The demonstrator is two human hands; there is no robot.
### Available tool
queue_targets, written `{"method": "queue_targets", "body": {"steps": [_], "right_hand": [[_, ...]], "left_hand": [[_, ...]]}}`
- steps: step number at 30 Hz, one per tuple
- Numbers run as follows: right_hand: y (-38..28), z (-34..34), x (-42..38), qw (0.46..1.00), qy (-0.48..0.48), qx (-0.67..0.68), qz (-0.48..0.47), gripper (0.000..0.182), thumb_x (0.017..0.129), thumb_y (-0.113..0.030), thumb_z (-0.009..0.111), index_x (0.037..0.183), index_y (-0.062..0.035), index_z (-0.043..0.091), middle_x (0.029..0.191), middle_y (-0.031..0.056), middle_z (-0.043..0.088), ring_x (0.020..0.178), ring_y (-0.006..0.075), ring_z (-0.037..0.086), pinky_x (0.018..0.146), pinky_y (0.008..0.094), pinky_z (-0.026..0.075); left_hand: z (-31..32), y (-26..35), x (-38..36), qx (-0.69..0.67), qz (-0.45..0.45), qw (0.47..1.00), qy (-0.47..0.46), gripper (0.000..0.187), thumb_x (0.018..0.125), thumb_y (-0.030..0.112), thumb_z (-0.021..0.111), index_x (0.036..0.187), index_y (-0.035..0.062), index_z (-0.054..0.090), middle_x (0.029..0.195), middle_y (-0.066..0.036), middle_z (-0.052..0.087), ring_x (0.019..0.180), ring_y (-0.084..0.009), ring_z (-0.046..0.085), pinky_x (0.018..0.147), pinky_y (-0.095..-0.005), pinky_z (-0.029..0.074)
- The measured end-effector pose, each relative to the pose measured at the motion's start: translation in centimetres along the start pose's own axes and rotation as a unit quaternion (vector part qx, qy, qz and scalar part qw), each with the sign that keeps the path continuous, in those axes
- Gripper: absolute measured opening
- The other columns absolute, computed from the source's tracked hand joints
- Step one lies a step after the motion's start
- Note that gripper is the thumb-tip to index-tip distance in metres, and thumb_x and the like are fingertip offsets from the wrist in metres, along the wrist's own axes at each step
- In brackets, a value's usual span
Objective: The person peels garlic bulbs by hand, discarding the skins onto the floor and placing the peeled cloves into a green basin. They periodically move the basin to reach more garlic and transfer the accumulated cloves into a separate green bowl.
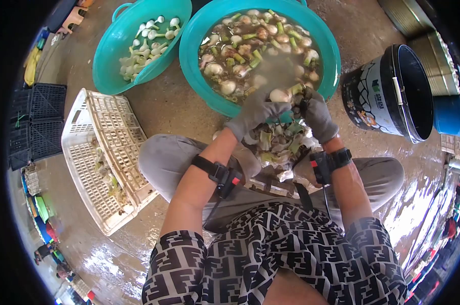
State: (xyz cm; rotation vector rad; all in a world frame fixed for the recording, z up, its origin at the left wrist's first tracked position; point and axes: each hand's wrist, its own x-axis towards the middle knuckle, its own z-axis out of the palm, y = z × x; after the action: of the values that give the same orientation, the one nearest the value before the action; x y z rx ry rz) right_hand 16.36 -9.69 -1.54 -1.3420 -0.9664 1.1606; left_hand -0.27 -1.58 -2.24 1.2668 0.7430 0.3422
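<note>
Both my hands wear grey gloves and meet over the near rim of a large teal tub (193,76). My left hand (259,113) is closed round a whitish garlic bulb (279,95). At the bulb's greenish stalk end, my right hand (319,118) is closed with its fingertips on the stalk; a dark bit by those fingers is too small to make out. Unpeeled garlic bulbs (227,87) with cut green stalks float in the tub's murky water. Below my hands, between my legs, lies a heap of stripped skins and leaves (278,145).
A smaller teal basin (105,56) with clean white bulbs stands at the upper left. Left of my knee, a white plastic crate (131,147) lies tilted with scraps in it. A black bucket (364,96) stands right, beside a blue container (448,116). The floor (174,109) is wet.
</note>
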Motion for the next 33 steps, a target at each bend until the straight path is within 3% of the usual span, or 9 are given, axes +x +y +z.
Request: {"method": "queue_targets", "body": {"steps": [4,11,14,17,19,25,28,31,33], "right_hand": [[-0.5,0.6,0.0,0.993,0.019,0.055,0.1,0.018,0.084,-0.018,0.061,0.091,-0.0009,0.059,0.073,-0.0003,0.056,0.054,0.0063,0.05,0.047,0.0197,0.04],[-0.7,0.7,-0.1,0.993,0.031,0.054,0.097,0.018,0.082,-0.016,0.064,0.091,-0.0006,0.061,0.069,-0.0011,0.056,0.055,0.006,0.049,0.048,0.0198,0.039],[1.6,-0.6,0.8,0.932,0.002,-0.259,-0.252,0.02,0.08,-0.011,0.064,0.096,0.0,0.061,0.069,-0.0012,0.058,0.06,0.0066,0.052,0.052,0.0203,0.042],[1.8,-0.6,0.0,0.991,0.052,-0.01,0.127,0.021,0.08,-0.007,0.063,0.1,0.0001,0.061,0.079,0.0015,0.063,0.07,0.0084,0.057,0.061,0.0221,0.046],[2.1,-0.3,-0.1,0.993,0.057,-0.08,0.072,0.023,0.08,-0.006,0.063,0.102,0.0003,0.059,0.085,0.0033,0.064,0.073,0.0096,0.058,0.065,0.0232,0.047],[2.1,-0.3,-0.3,0.992,0.025,-0.109,-0.06,0.028,0.081,-0.004,0.061,0.108,0.0009,0.055,0.089,0.0038,0.062,0.076,0.0099,0.057,0.068,0.0237,0.048],[2.6,-0.8,-0.9,1.0,-0.017,0.007,-0.025,0.03,0.077,-0.002,0.062,0.106,-0.0006,0.056,0.09,0.0038,0.062,0.081,0.0111,0.057,0.071,0.027,0.048],[2.2,-0.1,-1.7,0.999,0.012,-0.028,-0.039,0.029,0.074,0.0,0.063,0.103,-0.0004,0.057,0.089,0.0037,0.061,0.083,0.0117,0.057,0.073,0.0281,0.047],[1.9,-0.1,-1.6,0.992,0.02,-0.099,-0.08,0.026,0.076,0.0,0.06,0.102,0.0012,0.056,0.09,0.0035,0.06,0.081,0.0109,0.056,0.071,0.026,0.048]], "left_hand": [[0.2,-0.6,0.1,0.113,0.146,0.982,0.042,0.057,0.07,0.016,0.075,0.12,0.006,0.05,0.104,-0.004,0.059,0.091,-0.0124,0.057,0.078,-0.025,0.048],[0.6,0.6,-0.7,0.119,0.117,0.985,0.05,0.053,0.074,0.027,0.073,0.117,0.0048,0.051,0.105,-0.006,0.059,0.089,-0.0139,0.059,0.077,-0.0262,0.049],[-0.2,-0.5,0.2,-0.074,0.058,0.996,0.0,0.051,0.081,0.039,0.064,0.115,0.0044,0.05,0.1,-0.006,0.059,0.083,-0.0141,0.06,0.073,-0.0271,0.051],[-0.9,-1.2,0.8,-0.302,-0.03,0.953,-0.025,0.05,0.086,0.046,0.054,0.114,0.0049,0.048,0.093,-0.006,0.06,0.078,-0.0133,0.061,0.067,-0.0265,0.052],[-0.9,-0.8,0.9,-0.331,-0.046,0.942,-0.029,0.05,0.088,0.048,0.049,0.114,0.0052,0.047,0.089,-0.005,0.06,0.077,-0.0124,0.06,0.064,-0.0253,0.052],[0.2,-1.5,1.1,0.029,0.112,0.99,0.083,0.051,0.088,0.052,0.046,0.099,0.0031,0.056,0.079,-0.002,0.059,0.067,-0.009,0.058,0.05,-0.0231,0.047],[-0.5,0.7,-0.1,-0.207,-0.05,0.977,0.022,0.052,0.087,0.052,0.047,0.093,0.0019,0.059,0.072,-0.003,0.057,0.066,-0.0075,0.056,0.053,-0.021,0.045],[-1.0,1.7,-0.3,-0.083,-0.117,0.989,0.048,0.049,0.084,0.051,0.052,0.089,0.0033,0.061,0.068,-0.003,0.057,0.07,-0.0089,0.056,0.06,-0.0227,0.046],[-1.1,0.7,0.9,0.086,0.099,0.974,0.184,0.047,0.082,0.051,0.056,0.086,0.0038,0.061,0.068,-0.003,0.057,0.069,-0.0101,0.056,0.061,-0.0255,0.046]]}}
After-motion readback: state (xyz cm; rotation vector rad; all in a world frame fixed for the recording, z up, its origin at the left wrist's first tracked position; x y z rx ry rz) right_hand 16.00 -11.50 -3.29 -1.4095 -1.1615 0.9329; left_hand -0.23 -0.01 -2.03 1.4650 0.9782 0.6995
